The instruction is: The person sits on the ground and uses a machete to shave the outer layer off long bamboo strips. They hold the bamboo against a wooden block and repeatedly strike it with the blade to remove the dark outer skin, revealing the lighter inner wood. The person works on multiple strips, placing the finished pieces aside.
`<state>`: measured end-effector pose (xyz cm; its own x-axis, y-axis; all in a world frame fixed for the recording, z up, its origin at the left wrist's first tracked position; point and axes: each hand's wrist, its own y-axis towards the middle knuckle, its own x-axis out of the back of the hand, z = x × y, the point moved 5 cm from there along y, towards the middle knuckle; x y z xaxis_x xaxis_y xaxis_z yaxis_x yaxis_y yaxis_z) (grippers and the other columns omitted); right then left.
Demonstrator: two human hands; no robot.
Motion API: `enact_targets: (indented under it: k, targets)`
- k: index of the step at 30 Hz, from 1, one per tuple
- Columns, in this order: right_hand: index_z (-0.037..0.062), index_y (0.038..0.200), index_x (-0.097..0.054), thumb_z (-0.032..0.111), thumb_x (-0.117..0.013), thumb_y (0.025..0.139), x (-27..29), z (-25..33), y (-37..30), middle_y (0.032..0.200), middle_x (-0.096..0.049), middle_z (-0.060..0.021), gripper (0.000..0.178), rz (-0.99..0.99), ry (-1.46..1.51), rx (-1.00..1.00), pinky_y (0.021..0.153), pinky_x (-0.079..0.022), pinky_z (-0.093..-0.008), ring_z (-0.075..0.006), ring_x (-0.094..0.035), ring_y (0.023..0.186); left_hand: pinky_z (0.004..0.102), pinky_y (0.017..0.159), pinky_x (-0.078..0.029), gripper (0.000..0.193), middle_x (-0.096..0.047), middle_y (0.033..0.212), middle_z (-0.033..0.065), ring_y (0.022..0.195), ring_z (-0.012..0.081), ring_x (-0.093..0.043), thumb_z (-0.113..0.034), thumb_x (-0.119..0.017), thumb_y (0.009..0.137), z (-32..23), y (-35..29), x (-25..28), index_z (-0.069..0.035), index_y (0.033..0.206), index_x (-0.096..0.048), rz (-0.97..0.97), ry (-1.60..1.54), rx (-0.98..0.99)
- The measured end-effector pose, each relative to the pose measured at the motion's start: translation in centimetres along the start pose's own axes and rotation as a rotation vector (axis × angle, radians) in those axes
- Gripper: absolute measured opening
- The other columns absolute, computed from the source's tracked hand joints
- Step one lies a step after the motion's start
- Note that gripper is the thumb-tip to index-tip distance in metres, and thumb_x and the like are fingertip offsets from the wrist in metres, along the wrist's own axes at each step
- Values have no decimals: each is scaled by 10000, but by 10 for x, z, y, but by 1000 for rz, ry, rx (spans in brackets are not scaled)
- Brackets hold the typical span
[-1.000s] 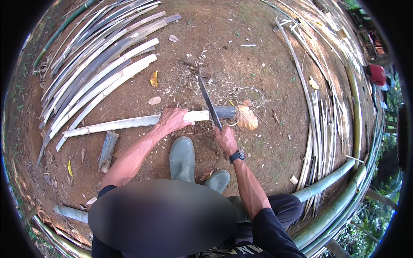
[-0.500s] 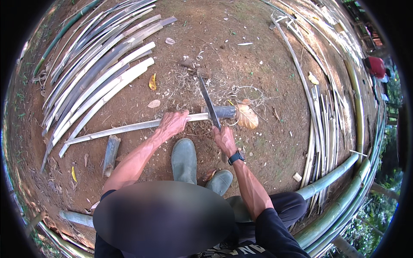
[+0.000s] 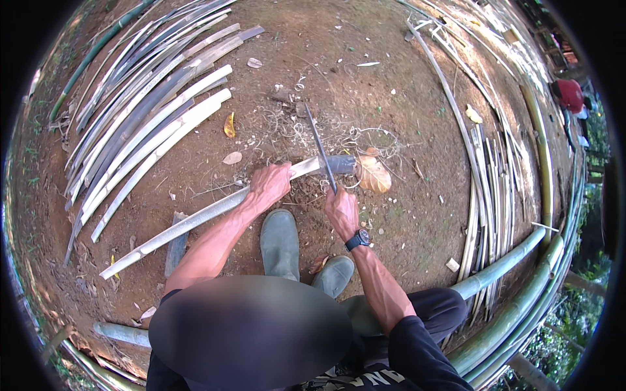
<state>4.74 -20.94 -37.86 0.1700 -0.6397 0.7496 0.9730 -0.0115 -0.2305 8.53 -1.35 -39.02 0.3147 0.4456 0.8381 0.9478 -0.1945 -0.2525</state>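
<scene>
My left hand [image 3: 270,184] is closed around a long pale bamboo strip [image 3: 189,223], near its right end. That strip slants from the lower left up to a short dark grey bamboo piece [image 3: 343,164] on the ground, where its end meets the blade. My right hand [image 3: 342,212] grips a machete [image 3: 319,144], whose handle is hidden in the fist. The narrow dark blade points away from me and crosses the strip near the grey piece. Curled bamboo shavings [image 3: 365,138] lie around the blade. A brown dry leaf [image 3: 373,174] touches the grey piece's right end.
Many split bamboo strips [image 3: 153,104] lie side by side at the far left. Thinner strips [image 3: 486,195] are heaped at the right, beside thick green bamboo poles [image 3: 508,267]. A short bamboo offcut [image 3: 176,251] is partly under the held strip. My boots [image 3: 280,244] stand on bare soil.
The strip's left end has swung nearer to me, so it now slants more steeply and crosses the offcut. My left hand has shifted slightly right. The blade has turned and looks narrower.
</scene>
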Motion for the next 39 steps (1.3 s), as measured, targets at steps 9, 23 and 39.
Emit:
enact_targets:
  k: [9, 23, 39]
  targets:
    - [-65, 800, -595, 214, -504, 907, 15, 31, 14, 644, -574, -294, 312, 7, 15, 49, 552, -475, -507, -450, -601, 621, 494, 535, -458, 196, -587, 623, 219, 598, 395, -613, -201, -498, 902, -8, -8, 1, -41, 854, -598, 14, -37, 67]
    - [-63, 795, -611, 222, -511, 890, 11, 25, 11, 651, -573, -308, 316, 26, 29, 44, 570, -492, -496, -449, -607, 635, 473, 528, -483, 172, -615, 638, 197, 580, 359, -629, -173, -532, 883, 2, -15, -14, -16, 885, -601, 16, -30, 62]
    - [-52, 791, -618, 239, -517, 898, 13, 22, 7, 653, -568, -310, 327, 22, 17, 35, 573, -481, -507, -455, -605, 639, 488, 581, -476, 189, -625, 680, 197, 642, 385, -630, -205, -540, 888, 0, -16, -16, -28, 875, -605, 28, -80, 112]
